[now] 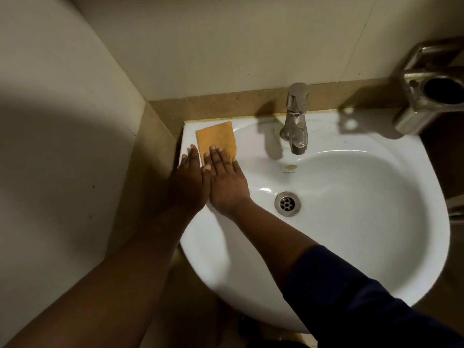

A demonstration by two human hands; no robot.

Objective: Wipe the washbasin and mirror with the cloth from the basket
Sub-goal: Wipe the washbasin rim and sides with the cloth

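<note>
Your right sleeve: dark, crossing the near rim of the washbasin. Drain: metal, at the bowl's bottom. Your left hand: fingers straight, flat on the basin's left rim, holding nothing. Your right hand: flat beside it, straight fingertips pressing the near edge of the cloth. Cloth: orange, folded, on the back-left corner of the rim. Tap: chrome, upright at the back. Holder: metal, wall-mounted, far right.

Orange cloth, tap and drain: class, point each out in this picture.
orange cloth (216, 139), head view, bare middle of the fabric.
tap (296, 121), head view, its upright body.
drain (287, 203), head view, centre of the metal grid.
</note>
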